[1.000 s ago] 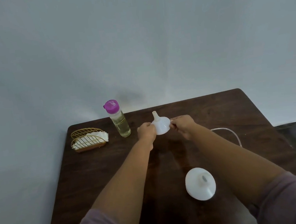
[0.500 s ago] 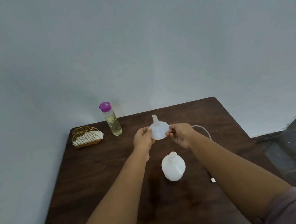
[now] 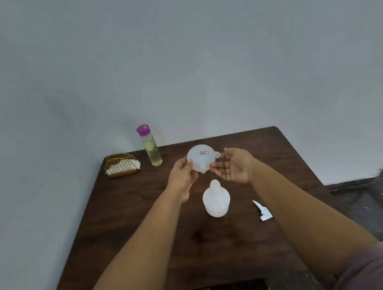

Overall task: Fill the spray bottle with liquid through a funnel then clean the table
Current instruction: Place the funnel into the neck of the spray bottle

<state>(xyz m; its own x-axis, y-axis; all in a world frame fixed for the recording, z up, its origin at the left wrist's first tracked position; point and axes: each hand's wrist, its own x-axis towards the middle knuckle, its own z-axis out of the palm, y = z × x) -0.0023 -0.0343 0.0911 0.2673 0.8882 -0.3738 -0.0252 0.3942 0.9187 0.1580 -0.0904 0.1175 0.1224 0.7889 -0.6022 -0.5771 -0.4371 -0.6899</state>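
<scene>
The counter (image 3: 127, 222) looks like dark, matt wood; the funnel (image 3: 200, 159) and spray bottle (image 3: 216, 201) like translucent white plastic; the basket (image 3: 119, 163) like gold wire.

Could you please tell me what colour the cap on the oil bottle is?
The bottle's cap is purple, clearest in the head view.

One funnel (image 3: 201, 158), two bottles (image 3: 216, 199) (image 3: 151, 149), one spray head (image 3: 263, 211), one napkin basket (image 3: 121, 165), two hands (image 3: 182, 177) (image 3: 233, 166).
</scene>
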